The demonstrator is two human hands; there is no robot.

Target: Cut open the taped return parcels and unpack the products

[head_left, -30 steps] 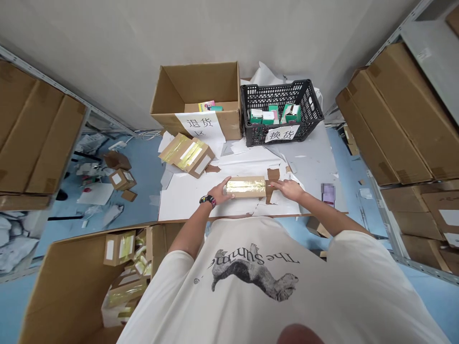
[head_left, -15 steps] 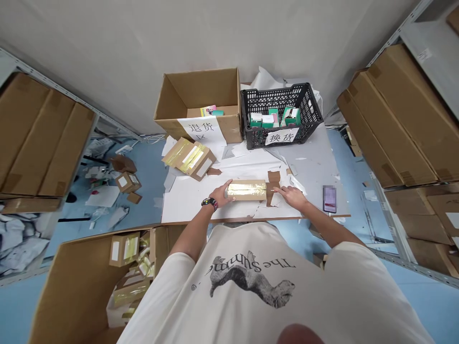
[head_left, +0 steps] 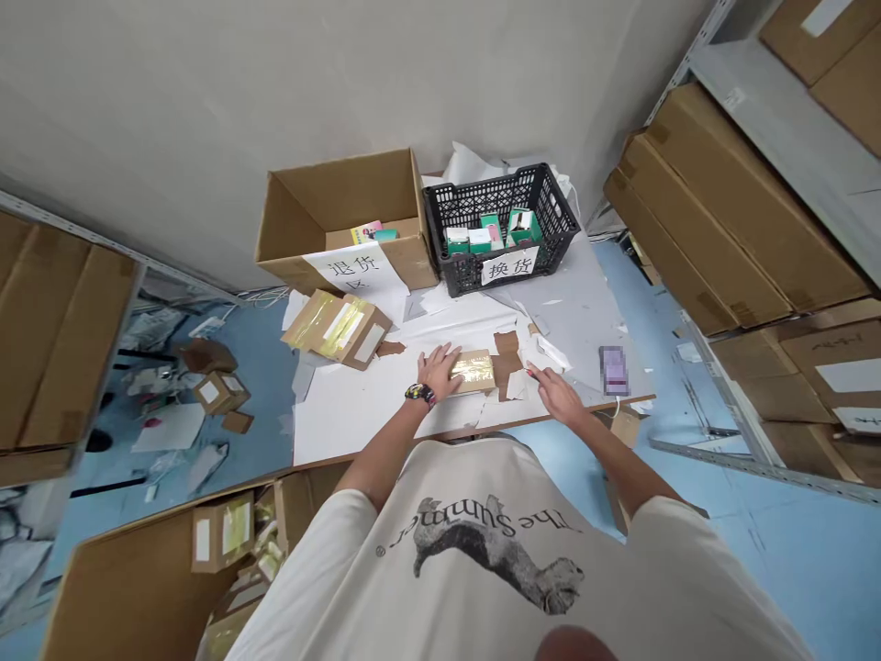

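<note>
A small cardboard box (head_left: 476, 370) with shiny yellowish tape along its top lies near the front edge of the table. Across its left part rests my left hand (head_left: 438, 369), fingers spread and the palm over the top. To the right of the box, my right hand (head_left: 559, 395) is closed around a small knife (head_left: 531, 373); only its reddish tip end shows clearly. That tip is apart from the box, above torn white paper. A larger taped carton (head_left: 337, 329) with white labels lies tilted, farther back on the left.
An open carton (head_left: 344, 197) with a paper sign stands behind, beside a black plastic crate (head_left: 502, 229) holding several green-and-white boxes. A phone (head_left: 614, 370) lies at the right. Below left is a big carton (head_left: 124, 578) with taped boxes; shelves (head_left: 722, 220) of cartons flank the table.
My right hand has drawn the knife away from the box's right end. My left hand has slid from the box's left end onto its top. The camera view has shifted.
</note>
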